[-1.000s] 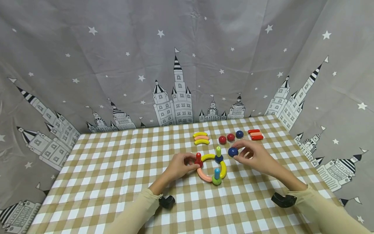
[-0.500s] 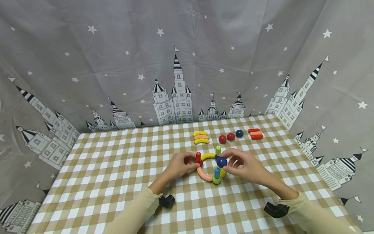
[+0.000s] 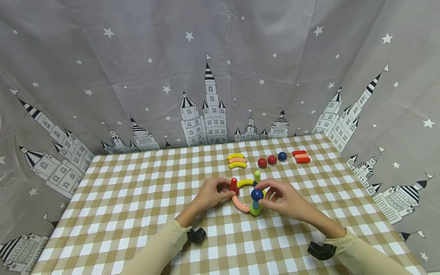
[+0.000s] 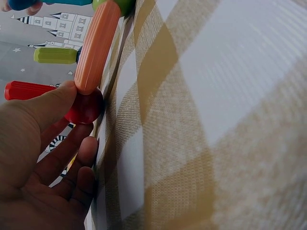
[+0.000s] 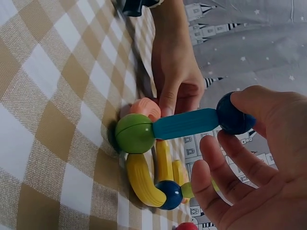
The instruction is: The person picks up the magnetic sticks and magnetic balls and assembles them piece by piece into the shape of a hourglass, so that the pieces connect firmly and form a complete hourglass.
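Note:
A ring of curved sticks and balls lies on the cloth, with upright sticks on its balls. My right hand [image 3: 287, 198] pinches a dark blue ball [image 5: 234, 114] between thumb and fingers. That ball sits at the top of the blue stick [image 5: 186, 123], which stands on the green ball [image 5: 135, 133]. My left hand [image 3: 211, 194] holds the red ball [image 4: 86, 108] at the ring's left, its thumb by the red upright stick [image 3: 233, 184]. A salmon curved stick [image 4: 97, 48] joins the red and green balls. Yellow curved sticks [image 5: 144, 181] lead to another blue ball [image 5: 170, 195] with a lime stick [image 3: 257, 176].
Behind the ring lie several curved sticks [image 3: 237, 165], yellow and salmon. Two red balls [image 3: 262, 163] and a blue ball [image 3: 282, 156] stand to their right. Red and salmon straight sticks [image 3: 303, 160] lie farther right. A checked tablecloth [image 3: 137, 198] covers the table; a grey curtain [image 3: 137, 68] hangs behind.
My right hand has brought the blue ball left and toward me, from beside the ring onto the top of the blue stick. My left hand has stayed at the red ball.

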### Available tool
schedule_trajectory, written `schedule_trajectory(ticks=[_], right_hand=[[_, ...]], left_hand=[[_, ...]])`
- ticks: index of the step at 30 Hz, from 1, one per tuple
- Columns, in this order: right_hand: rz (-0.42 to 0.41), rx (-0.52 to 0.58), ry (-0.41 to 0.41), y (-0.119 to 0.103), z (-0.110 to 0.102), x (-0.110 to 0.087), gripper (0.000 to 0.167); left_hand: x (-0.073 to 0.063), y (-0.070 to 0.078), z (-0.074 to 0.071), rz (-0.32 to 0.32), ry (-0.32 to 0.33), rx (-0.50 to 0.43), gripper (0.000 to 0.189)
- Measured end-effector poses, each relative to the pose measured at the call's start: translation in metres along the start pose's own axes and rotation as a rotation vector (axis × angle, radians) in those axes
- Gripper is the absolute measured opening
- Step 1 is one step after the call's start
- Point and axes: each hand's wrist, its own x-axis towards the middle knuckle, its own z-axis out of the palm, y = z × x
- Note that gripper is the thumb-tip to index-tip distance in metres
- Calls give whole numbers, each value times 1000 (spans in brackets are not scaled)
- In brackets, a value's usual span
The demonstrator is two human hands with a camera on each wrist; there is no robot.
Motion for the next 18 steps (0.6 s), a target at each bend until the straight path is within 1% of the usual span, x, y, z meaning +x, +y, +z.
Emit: schedule_trajectory(ticks=[8, 15, 18], right_hand=[[33, -19, 41, 1, 4, 2, 34], [48, 24, 94, 10, 12, 11, 33], [57, 16, 119, 13, 15, 15, 33]], left_hand=[[0, 0, 0, 13, 9, -15, 28], [-1, 1, 0, 7, 6, -6, 29], [-1, 2, 0, 3, 5, -11, 29]])
